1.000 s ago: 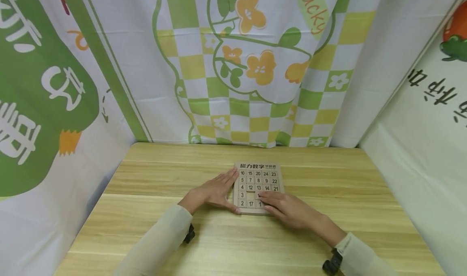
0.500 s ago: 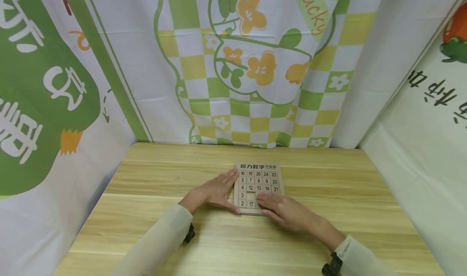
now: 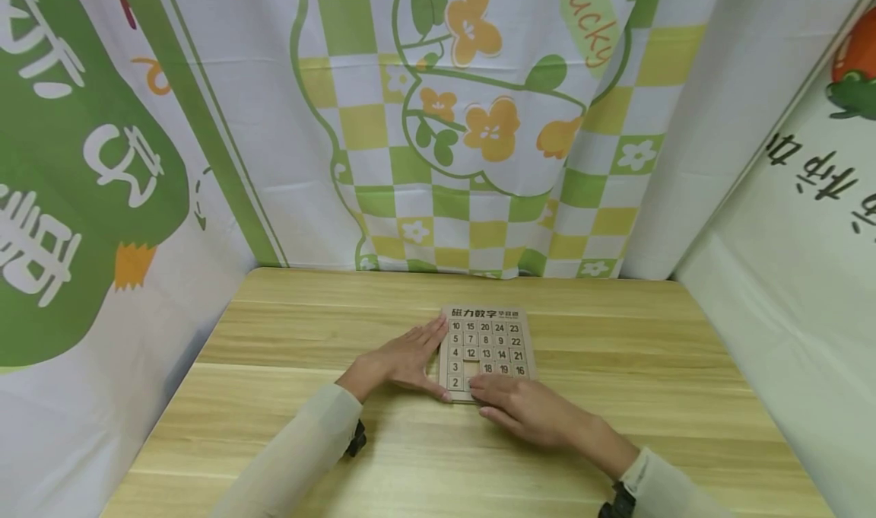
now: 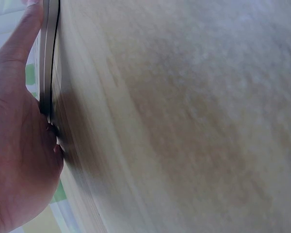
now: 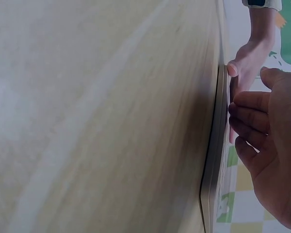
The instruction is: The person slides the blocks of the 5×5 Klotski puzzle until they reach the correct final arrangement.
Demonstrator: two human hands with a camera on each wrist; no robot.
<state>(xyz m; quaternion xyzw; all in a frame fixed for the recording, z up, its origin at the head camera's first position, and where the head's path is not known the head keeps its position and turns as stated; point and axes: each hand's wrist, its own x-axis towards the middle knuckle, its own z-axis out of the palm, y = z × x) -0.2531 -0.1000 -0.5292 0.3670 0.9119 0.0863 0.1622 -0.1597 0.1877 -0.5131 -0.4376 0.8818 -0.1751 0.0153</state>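
Observation:
A wooden sliding number puzzle lies flat on the table, its square tiles printed with black numbers. One gap shows in the fourth row, between tile 3 and tile 18. My left hand rests spread along the puzzle's left side, thumb at the near corner and fingers higher up. With its fingertips, my right hand touches the bottom row just below that gap, hiding most tiles there. In the right wrist view the fingers of the right hand are gently bent over the board's edge.
The wood-grain table extends around the puzzle on every side. Behind it hangs a green-and-yellow checked curtain with flowers. Printed cloth walls stand left and right.
My right hand has moved left and nearer along the puzzle, uncovering tiles 18, 19 and 16 and covering 17. The left hand stays put.

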